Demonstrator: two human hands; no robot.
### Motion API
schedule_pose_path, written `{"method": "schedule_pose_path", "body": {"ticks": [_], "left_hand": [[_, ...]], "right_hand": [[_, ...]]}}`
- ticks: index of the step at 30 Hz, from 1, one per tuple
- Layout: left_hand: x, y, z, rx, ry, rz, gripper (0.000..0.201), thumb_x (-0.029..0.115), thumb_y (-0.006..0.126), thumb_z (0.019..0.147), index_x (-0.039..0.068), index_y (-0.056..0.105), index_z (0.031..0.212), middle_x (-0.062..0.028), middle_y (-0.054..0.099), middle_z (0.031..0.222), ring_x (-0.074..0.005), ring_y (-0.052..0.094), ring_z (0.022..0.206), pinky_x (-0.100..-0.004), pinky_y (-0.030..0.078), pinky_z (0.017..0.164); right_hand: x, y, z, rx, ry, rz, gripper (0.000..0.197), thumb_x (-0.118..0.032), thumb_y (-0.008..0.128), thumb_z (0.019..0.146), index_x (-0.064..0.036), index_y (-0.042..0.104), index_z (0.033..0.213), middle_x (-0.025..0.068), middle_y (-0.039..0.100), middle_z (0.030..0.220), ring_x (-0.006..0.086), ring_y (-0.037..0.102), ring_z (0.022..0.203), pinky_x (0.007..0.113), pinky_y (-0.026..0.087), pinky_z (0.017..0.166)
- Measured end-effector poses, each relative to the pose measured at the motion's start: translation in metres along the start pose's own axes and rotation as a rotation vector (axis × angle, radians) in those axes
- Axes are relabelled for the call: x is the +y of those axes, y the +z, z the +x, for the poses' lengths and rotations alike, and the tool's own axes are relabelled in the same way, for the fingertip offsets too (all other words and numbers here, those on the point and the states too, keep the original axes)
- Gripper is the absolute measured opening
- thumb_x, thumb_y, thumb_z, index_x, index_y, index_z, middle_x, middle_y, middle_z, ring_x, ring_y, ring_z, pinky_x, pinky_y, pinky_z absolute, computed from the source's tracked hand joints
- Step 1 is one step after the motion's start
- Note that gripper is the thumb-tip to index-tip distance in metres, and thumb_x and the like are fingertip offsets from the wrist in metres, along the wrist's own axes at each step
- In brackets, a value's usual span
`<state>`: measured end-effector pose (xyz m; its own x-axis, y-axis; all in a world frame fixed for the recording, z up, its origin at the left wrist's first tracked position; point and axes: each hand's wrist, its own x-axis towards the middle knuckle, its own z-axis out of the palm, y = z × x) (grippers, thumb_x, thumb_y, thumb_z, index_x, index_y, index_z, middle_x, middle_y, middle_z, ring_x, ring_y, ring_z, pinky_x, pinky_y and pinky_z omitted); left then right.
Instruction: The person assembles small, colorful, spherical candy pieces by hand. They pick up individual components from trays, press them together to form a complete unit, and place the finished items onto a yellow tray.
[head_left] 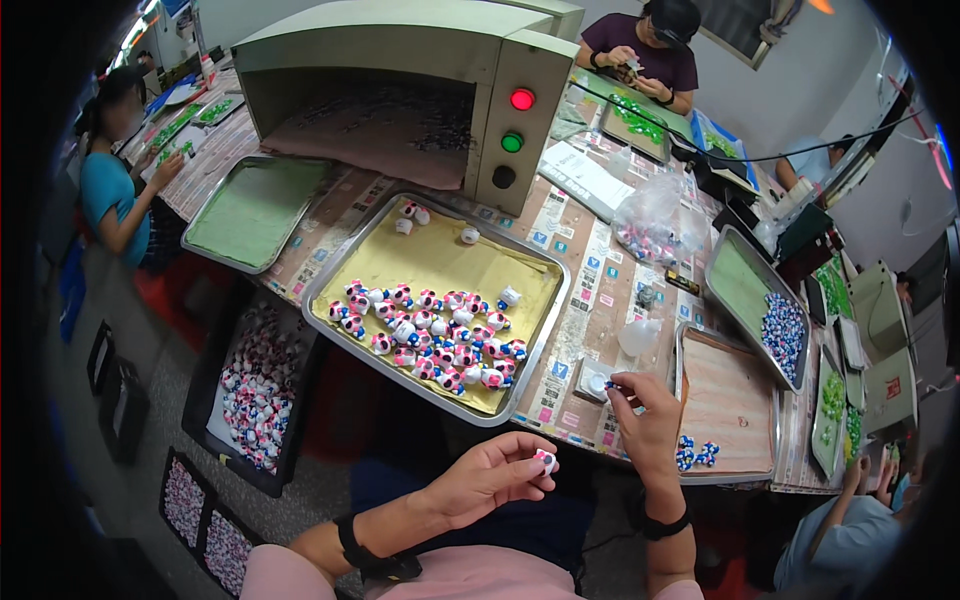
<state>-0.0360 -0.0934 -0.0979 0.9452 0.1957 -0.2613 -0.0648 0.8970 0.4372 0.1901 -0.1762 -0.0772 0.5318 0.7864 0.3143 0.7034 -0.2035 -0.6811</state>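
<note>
My left hand (500, 470) pinches a small pink-and-white toy figure head (546, 461) between thumb and fingers, in front of the table edge. My right hand (645, 405) is closed on a tiny dark blue piece (611, 385), beside a small white round pot (595, 384) on a square base. Whether the piece touches the pot I cannot tell. Left of the pot lies a metal tray (440, 245) lined with yellow cloth, with many pink, white and blue toy figures (440, 340) in it. A pink-lined tray (730, 400) on the right holds a few blue-and-white pieces (697, 453).
An oven-like machine (530, 60) with a wide opening stands behind the yellow tray. A green-lined tray (255, 215) is at its left. One more tray (783, 330) of blue pieces leans at the right. Dark bins (250, 400) of figures sit low left. Other people work around the table.
</note>
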Motion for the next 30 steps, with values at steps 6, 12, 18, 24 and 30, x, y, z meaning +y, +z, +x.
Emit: {"method": "schedule_pose_path", "body": {"ticks": [6,12,18,24,30], "left_hand": [[-0.006,-0.004,0.002,0.044,-0.004,-0.024,0.026,0.007,0.057,0.095,0.001,0.053,0.12,-0.0076,0.06,0.107,-0.0132,0.063,0.091,-0.0243,0.055,0.078],[-0.008,-0.002,0.004,0.055,0.027,-0.014,0.026,0.007,0.058,0.094,0.002,0.053,0.12,-0.0057,0.06,0.105,-0.0131,0.063,0.092,-0.0246,0.055,0.079],[-0.007,-0.001,0.012,0.096,0.077,0.005,0.029,0.005,0.059,0.094,0.001,0.053,0.122,-0.0062,0.061,0.106,-0.0148,0.063,0.094,-0.0256,0.055,0.082],[-0.009,0.001,0.019,0.13,0.087,0.037,0.031,0.004,0.058,0.094,0.001,0.052,0.123,-0.008,0.061,0.111,-0.0163,0.063,0.099,-0.0266,0.054,0.085],[-0.009,0.005,0.018,0.134,0.084,0.041,0.029,0.003,0.058,0.093,0.001,0.052,0.121,-0.0095,0.062,0.111,-0.018,0.064,0.102,-0.0273,0.054,0.088]], "right_hand": [[0.009,0.012,0.012,-0.042,-0.135,-0.138,0.013,0.001,0.068,0.078,-0.0017,0.069,0.09,0.0112,0.063,0.084,0.0273,0.062,0.078,0.035,0.048,0.068],[0.007,0.008,0.011,-0.059,-0.115,-0.129,0.011,0.001,0.068,0.077,-0.0018,0.069,0.088,0.012,0.063,0.083,0.0297,0.062,0.079,0.037,0.048,0.069],[-0.021,-0.005,-0.002,-0.055,0.005,0.08,0.014,0.003,0.068,0.079,-0.0001,0.07,0.093,0.0096,0.065,0.086,0.0175,0.062,0.075,0.027,0.048,0.064],[-0.042,-0.015,-0.033,-0.161,0.105,0.366,0.016,0.002,0.069,0.082,0.0028,0.069,0.097,0.0083,0.064,0.094,0.0122,0.061,0.083,0.022,0.048,0.069],[-0.048,-0.01,-0.049,-0.22,0.156,0.549,0.018,0.004,0.069,0.082,0.0035,0.068,0.1,0.0099,0.062,0.1,0.014,0.061,0.089,0.023,0.049,0.078]]}}
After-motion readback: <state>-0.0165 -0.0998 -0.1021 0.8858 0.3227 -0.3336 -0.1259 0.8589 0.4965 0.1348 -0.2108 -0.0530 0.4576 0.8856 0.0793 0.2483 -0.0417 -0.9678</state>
